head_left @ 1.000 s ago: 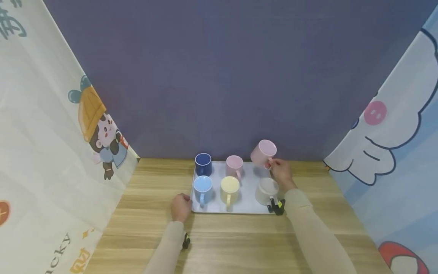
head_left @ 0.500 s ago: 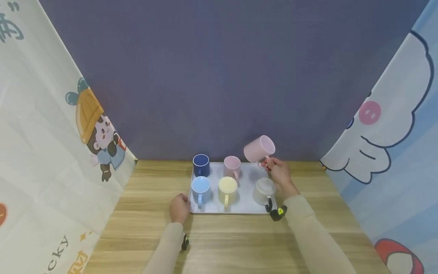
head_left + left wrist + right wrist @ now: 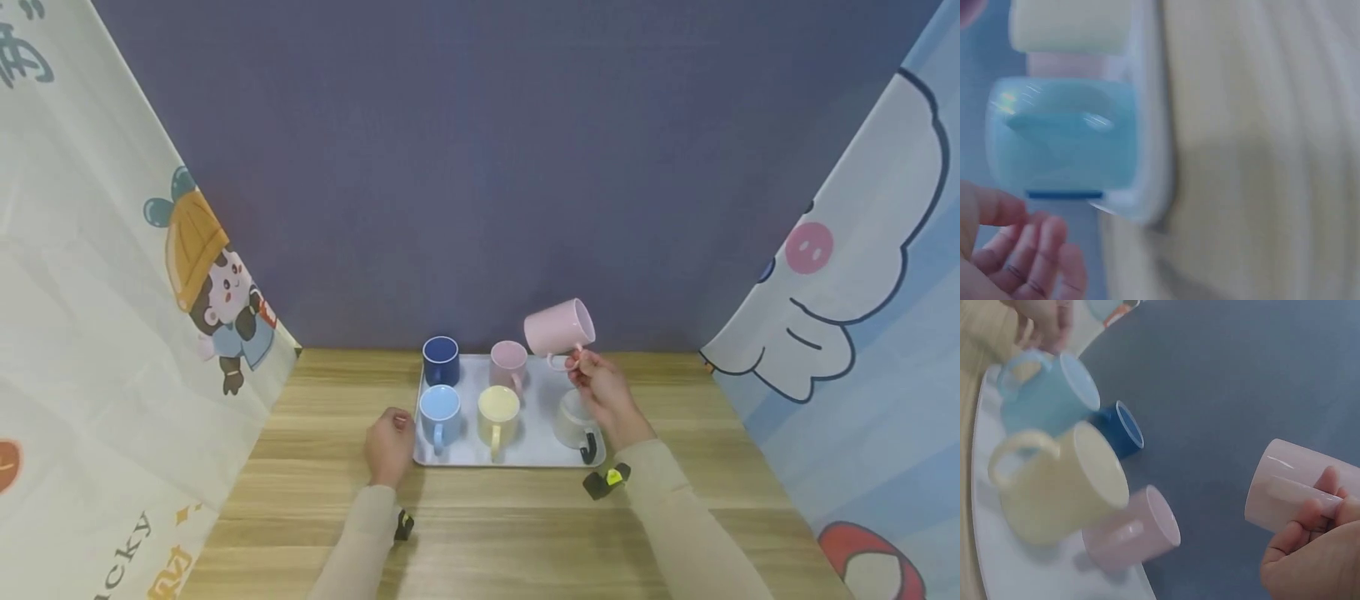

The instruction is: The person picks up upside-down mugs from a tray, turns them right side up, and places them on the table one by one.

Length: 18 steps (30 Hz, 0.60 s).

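Observation:
My right hand [image 3: 609,396] pinches the handle of a pink mug [image 3: 558,327]. The mug is tipped nearly onto its side above the back right of the white tray [image 3: 540,457], its mouth facing right. Beside the tray's left edge is my left hand [image 3: 390,446], its fingers loosely bent with nothing in them. It lies close to the light blue mug [image 3: 1066,137]; whether it touches the tray I cannot tell. Upright on the tray stand a dark blue mug [image 3: 441,362], a second pink mug [image 3: 508,363] and a yellow mug [image 3: 498,417].
A whitish mug [image 3: 573,421] with a dark handle sits at the tray's front right, partly behind my right hand. Behind the wooden table [image 3: 495,533] rises a dark wall [image 3: 480,183]. Printed cloths hang at left [image 3: 90,333] and right [image 3: 900,350].
The held pink mug has moved left and tipped further onto its side. My right hand has shifted left with it. The left hand has drawn slightly away from the tray edge.

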### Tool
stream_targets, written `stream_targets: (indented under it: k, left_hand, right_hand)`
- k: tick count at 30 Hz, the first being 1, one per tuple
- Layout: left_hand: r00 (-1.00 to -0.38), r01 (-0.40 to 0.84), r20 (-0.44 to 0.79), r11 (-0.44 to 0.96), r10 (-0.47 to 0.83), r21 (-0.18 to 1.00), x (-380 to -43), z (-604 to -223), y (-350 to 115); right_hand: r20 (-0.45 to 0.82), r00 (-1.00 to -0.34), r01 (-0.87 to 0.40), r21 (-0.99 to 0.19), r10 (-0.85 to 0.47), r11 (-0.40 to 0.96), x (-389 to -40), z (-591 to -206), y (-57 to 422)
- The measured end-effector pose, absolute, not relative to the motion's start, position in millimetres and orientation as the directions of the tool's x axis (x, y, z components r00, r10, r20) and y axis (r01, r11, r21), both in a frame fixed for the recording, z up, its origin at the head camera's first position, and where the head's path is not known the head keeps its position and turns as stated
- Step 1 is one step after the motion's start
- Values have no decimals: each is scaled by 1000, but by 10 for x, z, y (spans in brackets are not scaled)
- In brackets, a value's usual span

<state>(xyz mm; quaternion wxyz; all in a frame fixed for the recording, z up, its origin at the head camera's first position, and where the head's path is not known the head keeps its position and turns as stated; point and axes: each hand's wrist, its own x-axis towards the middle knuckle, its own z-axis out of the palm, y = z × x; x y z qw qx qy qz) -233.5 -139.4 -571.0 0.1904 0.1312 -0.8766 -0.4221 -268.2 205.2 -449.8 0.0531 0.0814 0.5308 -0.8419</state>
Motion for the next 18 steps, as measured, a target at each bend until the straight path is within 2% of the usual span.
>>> stream_targets:
  k: [4, 8, 12, 18]
  left_hand:
    - [-888, 94, 291, 479, -356, 873, -2324, -5453, -1188]
    - [-930, 194, 250, 217, -270, 957, -2306, -5211, -910]
    - [-972, 163, 151, -53, -178, 985, -2297, -5012, -650]
    - [-997, 21, 2, -227, -83, 974, -2252, -4829, -342]
  right_hand:
    - [-214, -975, 211, -815, -59, -539, -2619, -4450, 1955]
    - [-203, -974, 224, -765, -103, -603, -2559, -4424, 1863]
    - [-174, -974, 228, -737, -147, -637, -2510, -4425, 1769]
    - [-95, -977, 197, -733, -188, -652, -2387, -4455, 1655]
